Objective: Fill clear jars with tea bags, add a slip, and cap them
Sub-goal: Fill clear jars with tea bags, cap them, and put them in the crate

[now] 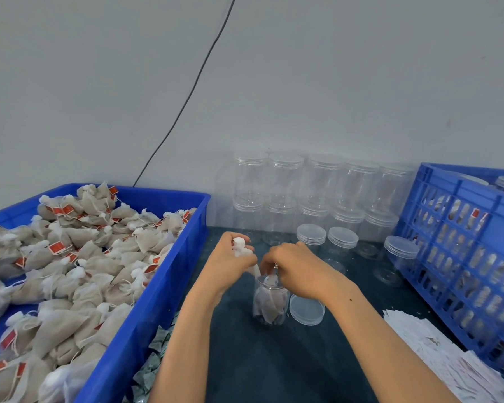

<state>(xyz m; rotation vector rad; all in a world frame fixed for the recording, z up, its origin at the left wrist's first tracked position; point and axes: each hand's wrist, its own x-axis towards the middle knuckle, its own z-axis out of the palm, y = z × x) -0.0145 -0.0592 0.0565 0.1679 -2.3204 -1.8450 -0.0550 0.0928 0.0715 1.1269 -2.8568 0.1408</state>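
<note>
Your open clear plastic jar stands upright on the dark tabletop, its long axis vertical and its mouth facing up at you, so bags can drop straight in. It sits between your hands, near the blue plastic tub of loose tea bags on your left, which probably keeps each reach short.

Your left hand is clenched round a white bunch of tea bags, held just above and left of the jar mouth as a ready supply. Your right hand has its fingers curled at the jar mouth, apparently feeding a bag in; what exactly they pinch is hidden.

The bags already inside stand roughly on end.

The jar's round clear lid lies flat just right of its base, and the white paper slips are heaped further right, both handy for the closing steps.
</note>
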